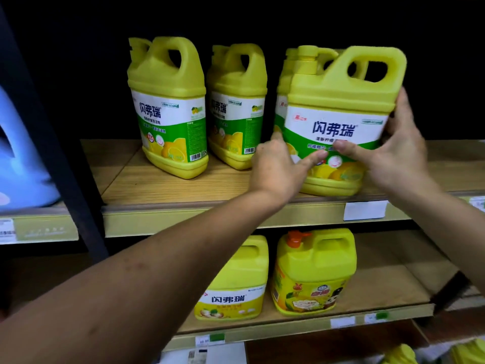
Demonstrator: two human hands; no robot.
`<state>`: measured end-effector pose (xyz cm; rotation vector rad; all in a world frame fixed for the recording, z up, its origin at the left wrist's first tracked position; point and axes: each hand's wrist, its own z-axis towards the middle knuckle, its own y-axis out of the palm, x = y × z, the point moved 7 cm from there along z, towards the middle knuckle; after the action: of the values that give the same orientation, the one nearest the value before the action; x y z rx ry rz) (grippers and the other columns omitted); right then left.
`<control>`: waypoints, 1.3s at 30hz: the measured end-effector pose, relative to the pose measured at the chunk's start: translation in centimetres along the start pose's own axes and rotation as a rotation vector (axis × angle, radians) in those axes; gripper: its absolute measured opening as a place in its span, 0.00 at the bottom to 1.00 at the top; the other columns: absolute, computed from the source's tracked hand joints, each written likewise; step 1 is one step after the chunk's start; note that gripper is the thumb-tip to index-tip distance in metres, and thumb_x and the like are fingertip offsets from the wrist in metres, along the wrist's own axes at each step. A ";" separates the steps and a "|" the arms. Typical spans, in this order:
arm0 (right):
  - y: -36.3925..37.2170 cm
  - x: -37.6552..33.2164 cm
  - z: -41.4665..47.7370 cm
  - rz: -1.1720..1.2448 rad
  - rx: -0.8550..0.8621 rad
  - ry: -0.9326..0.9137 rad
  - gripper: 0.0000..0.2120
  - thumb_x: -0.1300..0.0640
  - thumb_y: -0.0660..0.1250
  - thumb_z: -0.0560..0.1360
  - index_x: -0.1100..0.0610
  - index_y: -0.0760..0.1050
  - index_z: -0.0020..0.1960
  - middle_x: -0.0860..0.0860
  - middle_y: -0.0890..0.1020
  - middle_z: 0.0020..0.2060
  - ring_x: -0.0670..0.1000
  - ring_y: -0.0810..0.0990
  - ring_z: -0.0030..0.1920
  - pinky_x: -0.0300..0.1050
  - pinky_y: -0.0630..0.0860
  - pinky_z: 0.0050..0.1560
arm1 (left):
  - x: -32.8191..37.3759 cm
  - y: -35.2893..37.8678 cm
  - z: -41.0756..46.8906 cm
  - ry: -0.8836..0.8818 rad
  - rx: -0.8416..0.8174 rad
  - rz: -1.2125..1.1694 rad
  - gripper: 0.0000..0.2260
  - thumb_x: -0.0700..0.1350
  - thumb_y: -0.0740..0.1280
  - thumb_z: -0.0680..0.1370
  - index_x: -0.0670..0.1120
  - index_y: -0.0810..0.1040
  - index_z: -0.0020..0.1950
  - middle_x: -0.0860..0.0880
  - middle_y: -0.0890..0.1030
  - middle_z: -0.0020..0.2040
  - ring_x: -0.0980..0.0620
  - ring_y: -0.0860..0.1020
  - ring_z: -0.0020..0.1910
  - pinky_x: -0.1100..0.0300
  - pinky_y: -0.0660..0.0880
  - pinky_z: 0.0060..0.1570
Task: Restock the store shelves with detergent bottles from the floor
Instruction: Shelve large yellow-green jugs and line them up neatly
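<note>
The left hand [278,166] and right hand [393,153] clasp the detergent bottle [338,101] between them, thumbs on its label, base at the shelf [157,185] edge. Probably heavy, rigid, slick: the handle [395,72] above the right hand looks the surest hold.

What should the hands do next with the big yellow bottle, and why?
Probably slide the held bottle a little further back, then let go. Both the left hand and right hand grip it, and its base sits near the front edge of the upper shelf.

Bare forearms [136,271], bare left grip [275,172], right grip [399,153]
</note>
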<state>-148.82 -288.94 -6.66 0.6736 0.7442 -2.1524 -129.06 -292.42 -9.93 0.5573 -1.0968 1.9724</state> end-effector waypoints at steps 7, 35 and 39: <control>-2.1 2.7 0.9 -0.010 0.000 0.052 0.58 0.44 0.83 0.60 0.50 0.53 0.80 0.43 0.78 0.67 0.44 0.75 0.68 0.52 0.72 0.70 | 1.6 3.4 1.0 -0.029 -0.058 0.041 0.34 0.66 0.72 0.71 0.41 0.74 0.64 0.42 0.81 0.61 0.42 0.78 0.62 0.52 0.74 0.60; -7.0 22.6 -46.0 -0.940 -1.228 0.787 0.29 0.32 0.57 0.78 0.58 0.76 0.55 0.59 0.81 0.56 0.59 0.80 0.58 0.50 0.77 0.53 | -12.1 24.7 -38.6 -0.064 -1.031 -0.104 0.21 0.47 0.74 0.75 0.48 0.77 0.68 0.47 0.83 0.57 0.48 0.81 0.55 0.59 0.76 0.52; -6.3 22.2 -46.1 -0.893 -1.143 0.745 0.26 0.38 0.58 0.81 0.60 0.77 0.56 0.59 0.81 0.59 0.58 0.78 0.61 0.49 0.72 0.57 | -13.4 26.0 -41.0 -0.159 -1.080 -0.161 0.31 0.49 0.74 0.75 0.51 0.67 0.76 0.47 0.80 0.65 0.46 0.77 0.65 0.53 0.75 0.62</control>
<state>-156.30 -264.38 -51.37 0.4943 2.7656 -1.5802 -142.18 -271.34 -53.76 0.1849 -1.9080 0.9623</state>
